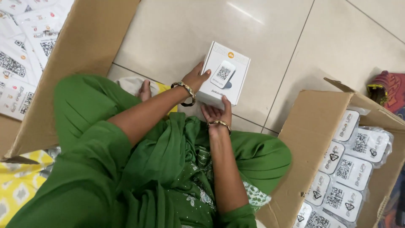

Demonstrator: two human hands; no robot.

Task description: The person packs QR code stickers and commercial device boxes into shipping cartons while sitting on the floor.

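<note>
I hold a small white carton (225,71) over my lap, its top printed with a picture of a white device. My left hand (195,78) grips its left side, thumb on the top edge. My right hand (216,112) supports it from underneath at the near edge, thumb on the side face. Both wrists wear bangles. My green garment (139,169) fills the lower middle of the view.
An open cardboard box (314,126) at the right holds several white devices in clear wrap (346,173). A large cardboard flap (76,55) rises at the left, with white printed packets (21,50) behind it. Beige floor tiles (270,29) lie ahead.
</note>
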